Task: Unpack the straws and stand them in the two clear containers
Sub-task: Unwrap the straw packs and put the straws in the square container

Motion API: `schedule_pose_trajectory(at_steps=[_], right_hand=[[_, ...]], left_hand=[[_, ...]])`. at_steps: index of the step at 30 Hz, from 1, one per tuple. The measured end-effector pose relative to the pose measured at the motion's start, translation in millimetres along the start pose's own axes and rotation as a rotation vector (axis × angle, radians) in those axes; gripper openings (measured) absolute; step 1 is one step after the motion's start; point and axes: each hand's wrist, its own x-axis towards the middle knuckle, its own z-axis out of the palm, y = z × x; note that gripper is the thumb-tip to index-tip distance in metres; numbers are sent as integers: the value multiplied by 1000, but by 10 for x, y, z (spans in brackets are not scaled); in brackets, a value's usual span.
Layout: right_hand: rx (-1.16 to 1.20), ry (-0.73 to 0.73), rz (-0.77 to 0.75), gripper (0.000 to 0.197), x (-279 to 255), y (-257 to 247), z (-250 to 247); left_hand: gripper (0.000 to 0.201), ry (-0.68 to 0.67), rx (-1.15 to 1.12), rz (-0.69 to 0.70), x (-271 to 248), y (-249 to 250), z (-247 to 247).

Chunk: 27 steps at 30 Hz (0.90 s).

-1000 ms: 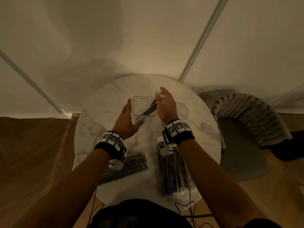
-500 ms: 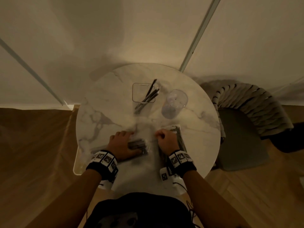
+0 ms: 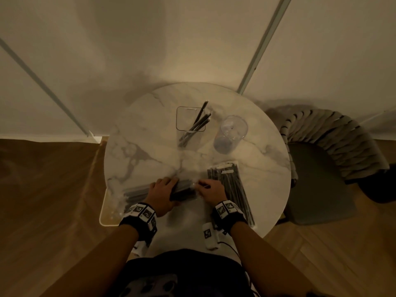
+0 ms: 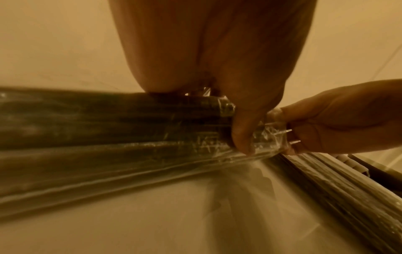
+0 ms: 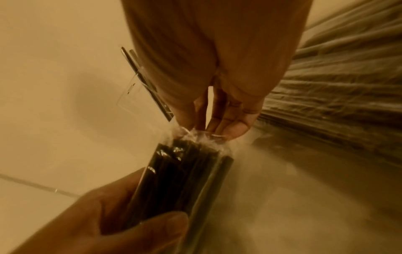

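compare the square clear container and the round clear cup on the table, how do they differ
The square container has a squared rim with rounded corners; the round cup has a circular one. The square container holds several dark straws leaning out to its right; the round cup holds none. Both are clear and stand upright, side by side.

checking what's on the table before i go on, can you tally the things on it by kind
Clear containers: 2, the square container holding a few straws, and the round container, which looks empty.
Wrapped straw packs: 2, the left pack gripped by the left hand and pinched at its end by the right hand, and the right pack.
Total: 4
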Motion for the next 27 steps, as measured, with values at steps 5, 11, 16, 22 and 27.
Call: schedule_pose_trajectory(at_steps=[5,11,16,22,27], right_hand=[[33,-24,28,30,48,56,36],[25,-20,3,18,38,95,27],[-51,30,5,23,52,62,-53],[92,140,90,16,73,131,-151],[340,30,172,36,96,102,-76]], left_hand=[[87,0,146,56,-34,55,47],[99,16,206,76,-30,94,127],[101,10,151,61,-11,70,118],[99,34,89,48,5,62,109],[93,41,62,41,18,64,118]])
